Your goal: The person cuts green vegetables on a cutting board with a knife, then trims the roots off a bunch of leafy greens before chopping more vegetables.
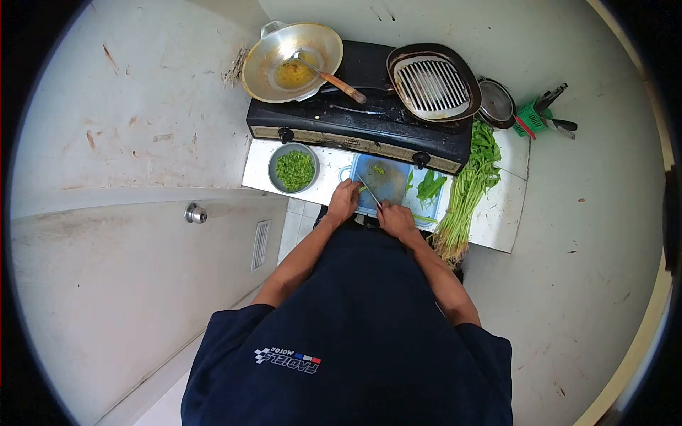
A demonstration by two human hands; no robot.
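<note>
The right hand [398, 221] grips the knife [369, 191] over the board [393, 187] at the front edge of the worktop [495, 220]; the left hand [343, 201], fingers narrowed, seems to pinch greens [362, 189] near the board's left edge. These look light, soft, easily bruised, best held behind curled fingertips.

Soft, bright light surrounds the black rectangular metal stove [366, 117], with fisheye bending and blackened corners well outward from it.
</note>
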